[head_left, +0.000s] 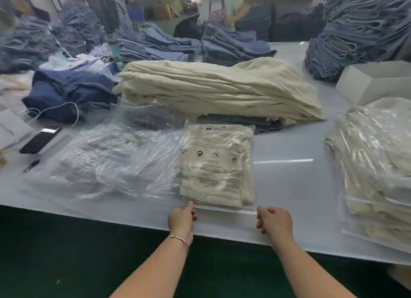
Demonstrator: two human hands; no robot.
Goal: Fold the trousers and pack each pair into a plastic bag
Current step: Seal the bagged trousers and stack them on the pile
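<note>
A folded cream pair of trousers lies inside a clear printed plastic bag (216, 166) on the white table (289, 186), its open mouth toward me. My left hand (182, 217) pinches the near left corner of the bag's flap. My right hand (274, 221) pinches the near right corner of the same flap. Behind the bag lies a tall pile of unpacked cream trousers (218, 90). To the left spreads a loose heap of empty clear bags (106, 159). At the right sits a stack of bagged cream trousers (375, 168).
Stacks of blue denim (364, 28) line the back of the table. A navy garment heap (69, 90), a black phone (40, 139) and a white cable lie at the left. A white open box (375, 79) stands back right. A person works in the distance.
</note>
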